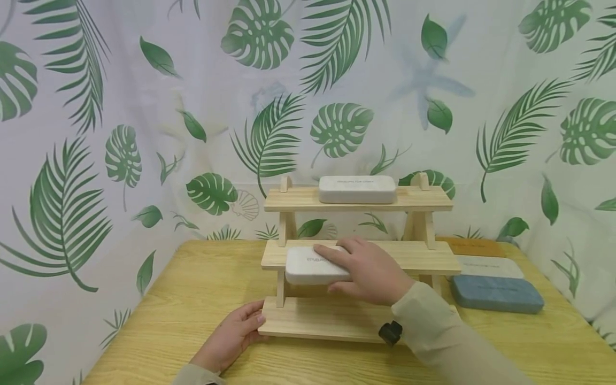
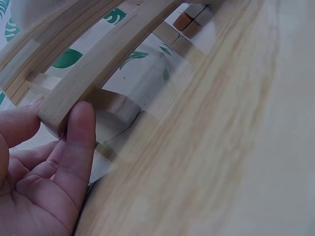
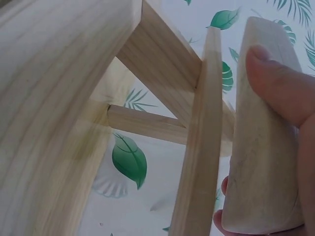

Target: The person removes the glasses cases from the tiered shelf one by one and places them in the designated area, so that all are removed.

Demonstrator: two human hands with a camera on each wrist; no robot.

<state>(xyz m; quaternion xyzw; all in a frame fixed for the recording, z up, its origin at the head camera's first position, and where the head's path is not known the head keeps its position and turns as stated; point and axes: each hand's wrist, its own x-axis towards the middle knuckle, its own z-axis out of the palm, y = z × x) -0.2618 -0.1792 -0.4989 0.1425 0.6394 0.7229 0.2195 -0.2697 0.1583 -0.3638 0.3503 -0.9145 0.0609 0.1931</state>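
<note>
A three-tier wooden stand (image 1: 327, 320) stands on the table. My right hand (image 1: 372, 271) holds a white glasses case (image 1: 313, 266) at the left part of the middle shelf (image 1: 409, 258), with the case overlapping the shelf's front edge. In the right wrist view the thumb (image 3: 280, 83) lies along one side of that case (image 3: 261, 147), and fingertips show at its other side. Whether the case touches the shelf, I cannot tell. My left hand (image 1: 236, 332) grips the left end of the bottom shelf, pinching the board (image 2: 74, 101) between thumb and fingers in the left wrist view.
Another white case (image 1: 357, 190) lies on the top shelf. Right of the stand, an orange case (image 1: 474, 247), a white case (image 1: 491, 266) and a blue case (image 1: 498, 294) lie on the wooden table (image 1: 163, 294). A leaf-printed curtain (image 1: 192, 96) hangs behind.
</note>
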